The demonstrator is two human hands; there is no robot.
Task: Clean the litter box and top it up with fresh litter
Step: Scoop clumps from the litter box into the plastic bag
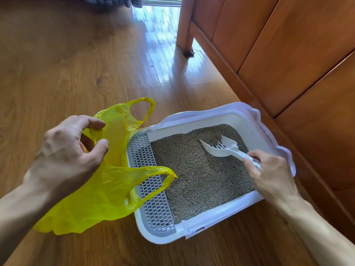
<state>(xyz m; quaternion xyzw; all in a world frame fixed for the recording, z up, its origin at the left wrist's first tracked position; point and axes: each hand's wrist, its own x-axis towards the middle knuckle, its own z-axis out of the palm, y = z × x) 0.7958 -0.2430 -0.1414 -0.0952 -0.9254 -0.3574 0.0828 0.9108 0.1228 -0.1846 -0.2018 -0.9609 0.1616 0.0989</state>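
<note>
The right hand (272,175) grips the scoop (222,147), which holds a clump above the litter (196,175). The left hand's (67,150) fingers pinch the yellow bag (103,191) beside the litter box (211,217).

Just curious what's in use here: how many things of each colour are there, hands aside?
Yellow: 1, the plastic bag
White: 2, the litter box and the scoop
Grey: 1, the grid mat
Total: 4

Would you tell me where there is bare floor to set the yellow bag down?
Bare wood floor stretches left of and beyond the yellow bag. It is crowded on the right, where the litter box sits close against the wooden cabinet.
</note>
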